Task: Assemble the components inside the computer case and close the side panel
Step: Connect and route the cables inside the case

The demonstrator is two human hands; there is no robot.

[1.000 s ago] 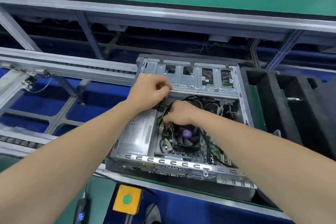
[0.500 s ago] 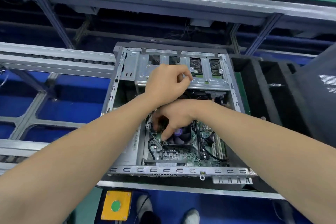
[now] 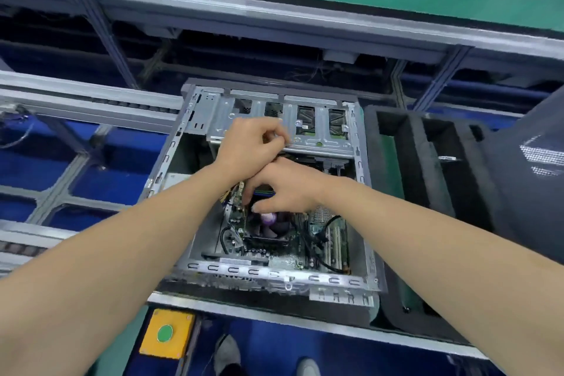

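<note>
The open computer case [image 3: 274,279] lies on its side on the line, with the motherboard [image 3: 323,223] and a dark CPU fan [image 3: 270,223] showing inside. My left hand [image 3: 250,146] hovers at the near edge of the silver drive cage [image 3: 320,139], fingers curled and pinching a thin cable there. Just below it, my right hand [image 3: 287,189] reaches down over the fan. Its fingers and thumb bend toward the board's left edge. What lies between them is too dark to make out. No side panel is in view.
A black foam tray [image 3: 427,168] with deep slots stands right of the case. A yellow box with a green button [image 3: 166,333] hangs below the front rail. Aluminium conveyor rails [image 3: 91,101] run left; a person in dark clothing [image 3: 537,180] stands at the right edge.
My view has shifted so the case sits more centred and upright. My right hand has slid slightly up and left of the fan. The left hand stays at the cage edge.
</note>
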